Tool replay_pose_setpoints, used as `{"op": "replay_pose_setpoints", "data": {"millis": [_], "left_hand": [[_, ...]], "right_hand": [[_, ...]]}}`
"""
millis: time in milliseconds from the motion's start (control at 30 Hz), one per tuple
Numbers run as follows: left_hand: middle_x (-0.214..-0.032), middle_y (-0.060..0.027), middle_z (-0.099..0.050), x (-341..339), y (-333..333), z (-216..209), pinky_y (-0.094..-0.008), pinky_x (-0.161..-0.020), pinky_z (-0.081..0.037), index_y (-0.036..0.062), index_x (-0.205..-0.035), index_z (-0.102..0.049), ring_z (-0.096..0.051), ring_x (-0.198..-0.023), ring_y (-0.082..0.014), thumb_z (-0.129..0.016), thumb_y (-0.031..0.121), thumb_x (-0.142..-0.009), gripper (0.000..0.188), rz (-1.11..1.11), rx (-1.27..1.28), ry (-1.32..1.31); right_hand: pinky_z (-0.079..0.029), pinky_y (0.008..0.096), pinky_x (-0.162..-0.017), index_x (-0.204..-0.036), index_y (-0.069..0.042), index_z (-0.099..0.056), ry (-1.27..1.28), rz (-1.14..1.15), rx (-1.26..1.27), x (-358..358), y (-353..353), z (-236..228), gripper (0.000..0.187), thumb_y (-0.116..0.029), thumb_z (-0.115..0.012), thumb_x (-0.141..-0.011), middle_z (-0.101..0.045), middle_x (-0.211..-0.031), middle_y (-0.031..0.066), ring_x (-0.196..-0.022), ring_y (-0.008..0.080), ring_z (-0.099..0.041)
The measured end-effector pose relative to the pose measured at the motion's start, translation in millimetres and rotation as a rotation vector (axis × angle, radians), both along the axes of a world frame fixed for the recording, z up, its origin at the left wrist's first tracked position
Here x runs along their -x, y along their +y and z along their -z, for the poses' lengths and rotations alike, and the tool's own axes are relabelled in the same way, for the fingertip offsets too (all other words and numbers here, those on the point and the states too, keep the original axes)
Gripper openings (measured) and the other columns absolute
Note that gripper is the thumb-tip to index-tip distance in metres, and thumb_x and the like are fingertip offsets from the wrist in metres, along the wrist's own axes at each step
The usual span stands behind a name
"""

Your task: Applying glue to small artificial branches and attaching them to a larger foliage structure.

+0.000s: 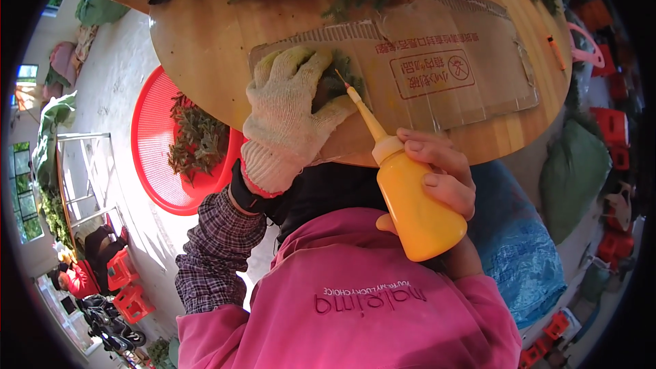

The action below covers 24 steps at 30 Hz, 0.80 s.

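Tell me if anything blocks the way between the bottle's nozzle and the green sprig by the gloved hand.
Nothing visible does: the yellow bottle in the right hand has its nozzle pointing at the green sprig. The gloved left hand partly covers the sprig, but lies beside that line, not across it.

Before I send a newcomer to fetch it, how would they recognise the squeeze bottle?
Find the rounded wooden tabletop bearing a flat cardboard sheet. At the tabletop's near edge, a bare right hand holds the squeeze bottle. Its bright yellow body and long tapered nozzle match nothing around it.
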<state>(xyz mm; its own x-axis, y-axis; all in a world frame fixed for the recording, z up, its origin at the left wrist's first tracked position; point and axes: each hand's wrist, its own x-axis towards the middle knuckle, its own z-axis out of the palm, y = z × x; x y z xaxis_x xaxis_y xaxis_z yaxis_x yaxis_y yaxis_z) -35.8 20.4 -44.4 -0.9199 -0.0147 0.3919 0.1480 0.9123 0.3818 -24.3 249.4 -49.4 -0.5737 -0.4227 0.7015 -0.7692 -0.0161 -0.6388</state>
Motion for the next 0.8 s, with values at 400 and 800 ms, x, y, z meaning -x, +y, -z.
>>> {"op": "replay_pose_setpoints", "data": {"millis": [400,800], "left_hand": [[-0.124,-0.0094,-0.059,-0.7,-2.0,4.9,-0.049,-0.1,-0.042,0.0098,-0.123,-0.065,-0.051,-0.122,-0.0362,-0.079,0.038,-0.075,0.057,-0.001,-0.017,-0.008],[-0.126,-0.0148,-0.061,-3.8,-1.5,-6.2,-0.0473,-0.1,-0.046,0.0043,-0.124,-0.065,-0.054,-0.119,-0.0379,-0.075,0.028,-0.08,0.051,0.018,0.0,-0.038]], "right_hand": [[-0.056,0.0546,-0.093,-0.125,-0.014,-0.042,0.038,0.019,-0.016,3.3,-9.8,0.9,0.066,-0.033,-0.087,-0.08,-0.055,-0.126,0.0213,-0.11,0.0419,-0.063],[-0.057,0.0537,-0.092,-0.123,-0.013,-0.044,0.021,0.022,-0.065,3.9,-10.9,-5.4,0.066,-0.031,-0.088,-0.078,-0.056,-0.125,0.0212,-0.11,0.0434,-0.064]]}}
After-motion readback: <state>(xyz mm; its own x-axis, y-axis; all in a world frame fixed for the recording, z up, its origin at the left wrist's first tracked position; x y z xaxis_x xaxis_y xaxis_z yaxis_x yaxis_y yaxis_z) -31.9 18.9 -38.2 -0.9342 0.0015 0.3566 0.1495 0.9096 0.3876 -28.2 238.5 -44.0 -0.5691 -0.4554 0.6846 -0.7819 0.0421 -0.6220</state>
